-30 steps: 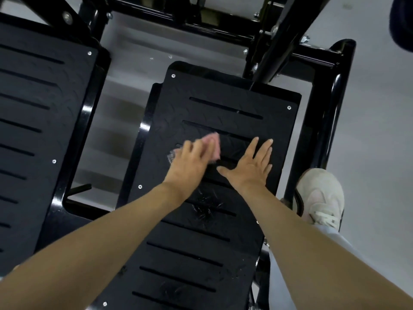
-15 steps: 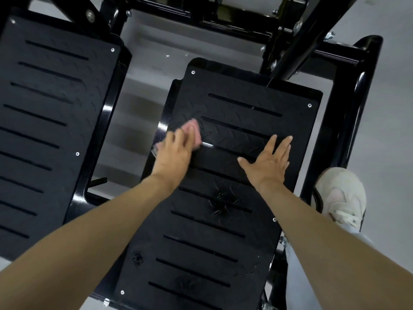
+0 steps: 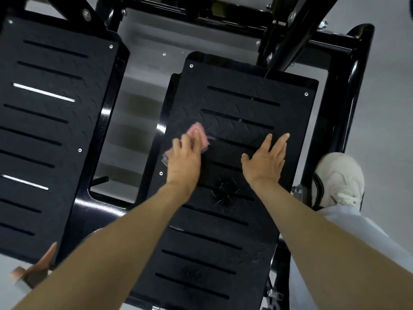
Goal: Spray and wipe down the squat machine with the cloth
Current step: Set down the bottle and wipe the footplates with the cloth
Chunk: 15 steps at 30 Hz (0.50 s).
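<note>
Left hand [image 3: 184, 157]: fingers straight, close together, pressing the pink cloth [image 3: 199, 133] on the right plate [image 3: 223, 240], by its left edge; blurred, so I cannot tell if the thumb hooks it. Right hand [image 3: 266, 161]: fingers spread, palm flat on the same plate, right of the cloth, apart from it. Glossy splatter [image 3: 225, 193] between the wrists. Left plate [image 3: 44, 135] across a gap. Shoe [image 3: 339, 177] on the floor, right of the frame [image 3: 348, 108]

matt black tread-textured footplate [image 3: 234, 220], glossy black metal frame [image 3: 342, 135], pink cloth [image 3: 199, 133]
</note>
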### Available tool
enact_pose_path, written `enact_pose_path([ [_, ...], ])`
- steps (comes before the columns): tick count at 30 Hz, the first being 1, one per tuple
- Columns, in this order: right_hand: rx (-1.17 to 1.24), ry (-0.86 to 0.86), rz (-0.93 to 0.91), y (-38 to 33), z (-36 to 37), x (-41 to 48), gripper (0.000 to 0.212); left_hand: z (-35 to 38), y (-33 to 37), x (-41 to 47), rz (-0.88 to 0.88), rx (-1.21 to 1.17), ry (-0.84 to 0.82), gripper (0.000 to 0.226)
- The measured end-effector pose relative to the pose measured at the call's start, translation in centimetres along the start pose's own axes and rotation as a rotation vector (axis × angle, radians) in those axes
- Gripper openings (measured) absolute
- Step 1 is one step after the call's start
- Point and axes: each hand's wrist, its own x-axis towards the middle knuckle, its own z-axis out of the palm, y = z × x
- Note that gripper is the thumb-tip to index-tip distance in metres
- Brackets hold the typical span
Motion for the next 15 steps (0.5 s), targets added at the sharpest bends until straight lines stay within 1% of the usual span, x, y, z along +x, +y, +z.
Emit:
enact_pose_path([
  [1,0.000,0.007,0.000,0.1,0.2,-0.2,0.084,0.5,0.4,-0.7,0.112,0.008,0.015,0.082],
  [3,-0.002,0.023,-0.005,0.2,0.5,-0.7,0.083,1.1,0.1,-1.7,0.382,0.036,0.108,0.084],
  [4,0.001,0.030,-0.003,0.3,0.6,-0.9,0.082,1.2,-0.8,-1.6,0.500,0.121,0.120,0.083],
  [5,0.004,0.039,0.001,0.5,0.8,-1.2,0.082,1.2,-2.0,-1.4,0.553,0.206,0.097,0.081],
  [6,0.004,0.048,0.004,0.7,0.9,-1.5,0.081,1.1,-3.4,-1.0,0.495,0.230,0.023,0.078],
  [7,0.002,0.053,0.001,0.9,1.0,-1.8,0.081,0.9,-4.6,-0.3,0.326,0.173,-0.023,0.077],
  [9,-0.002,0.057,0.000,1.5,1.2,-2.7,0.079,0.4,-5.9,0.7,-0.052,0.041,0.031,0.077],
  [10,-0.002,0.056,0.000,2.0,1.3,-3.3,0.077,0.4,-5.9,1.0,-0.144,0.020,0.046,0.077],
  [11,-0.004,0.051,-0.005,2.5,1.4,-3.9,0.076,0.4,-5.4,1.1,-0.163,0.011,0.044,0.077],
  [12,-0.011,0.041,-0.016,3.1,1.4,-4.5,0.074,0.3,-4.8,0.9,-0.145,0.011,0.034,0.076],
  [14,-0.051,-0.004,-0.033,4.5,1.4,-5.7,0.073,0.0,-2.8,0.0,-0.029,0.035,0.036,0.078],
  [15,-0.084,-0.032,-0.041,5.3,1.3,-6.2,0.072,-0.1,-1.7,-0.7,0.073,0.047,0.029,0.079],
])
